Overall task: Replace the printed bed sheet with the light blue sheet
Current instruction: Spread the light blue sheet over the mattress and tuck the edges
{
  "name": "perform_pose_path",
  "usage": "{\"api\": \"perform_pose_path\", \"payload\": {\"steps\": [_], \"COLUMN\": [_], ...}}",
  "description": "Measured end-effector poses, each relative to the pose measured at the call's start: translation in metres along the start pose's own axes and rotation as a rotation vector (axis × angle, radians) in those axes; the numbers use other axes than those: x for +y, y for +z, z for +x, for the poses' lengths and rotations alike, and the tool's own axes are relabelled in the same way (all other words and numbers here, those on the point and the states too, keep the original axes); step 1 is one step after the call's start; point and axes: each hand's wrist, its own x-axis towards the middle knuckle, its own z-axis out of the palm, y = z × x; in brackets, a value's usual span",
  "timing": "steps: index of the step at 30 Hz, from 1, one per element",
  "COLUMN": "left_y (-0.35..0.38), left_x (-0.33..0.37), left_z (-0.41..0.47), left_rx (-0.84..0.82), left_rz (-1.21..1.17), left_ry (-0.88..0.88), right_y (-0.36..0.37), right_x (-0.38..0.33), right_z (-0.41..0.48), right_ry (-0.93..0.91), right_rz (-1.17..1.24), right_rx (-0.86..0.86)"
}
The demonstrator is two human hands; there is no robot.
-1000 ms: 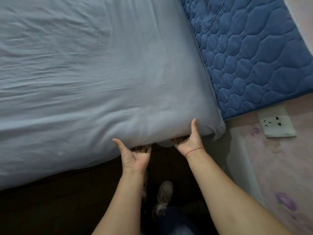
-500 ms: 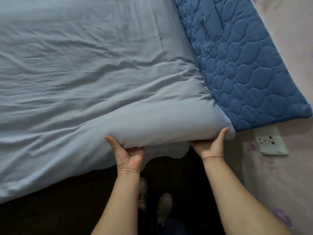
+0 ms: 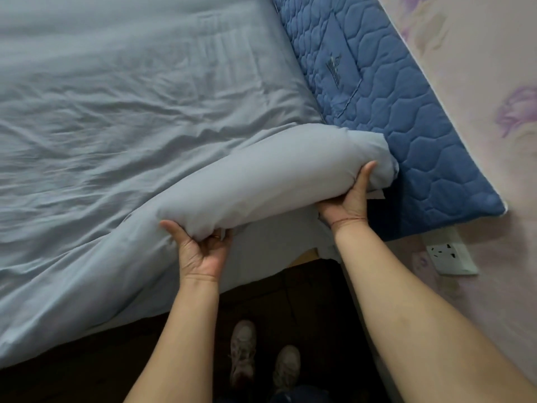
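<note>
1. Raised higher since 0.5 s ago: mattress corner [image 3: 261, 187] — left hand [image 3: 203, 251] and right hand [image 3: 350, 199] both clasp it, fingers underneath.
2. light blue sheet [image 3: 130, 126] lies spread on top, wrinkled — tuck likely pending.

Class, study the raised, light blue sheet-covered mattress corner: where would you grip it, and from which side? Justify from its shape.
Grip the light blue sheet-covered mattress corner along its thick rounded lower edge, coming from the open floor side, palms up. The left hand and right hand show it: fingers hooked underneath, thumbs on the face. The quilted dark blue panel blocks the far side.
</note>
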Motion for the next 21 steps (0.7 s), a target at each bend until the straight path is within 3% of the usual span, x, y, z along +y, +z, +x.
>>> {"api": "perform_pose_path", "payload": {"steps": [9, 16, 19, 21], "left_y": [-0.026, -0.066, -0.086, -0.103], "left_x": [-0.019, -0.044, -0.053, -0.058], "left_z": [-0.003, -0.014, -0.022, -0.025], "left_rx": [-0.049, -0.034, 0.077, 0.239], "left_rz": [-0.077, -0.154, -0.109, -0.044], "left_ry": [-0.004, -0.012, -0.080, -0.160], "right_y": [-0.039, -0.086, -0.110, -0.128], "right_x": [0.007, 0.006, 0.007, 0.009], "right_z": [-0.007, -0.021, -0.031, -0.032], "right_ry": [0.026, 0.005, 0.044, 0.106], "right_rz": [0.028, -0.031, -0.019, -0.058], "right_rx": [0.010, 0.136, 0.231, 0.368]}}
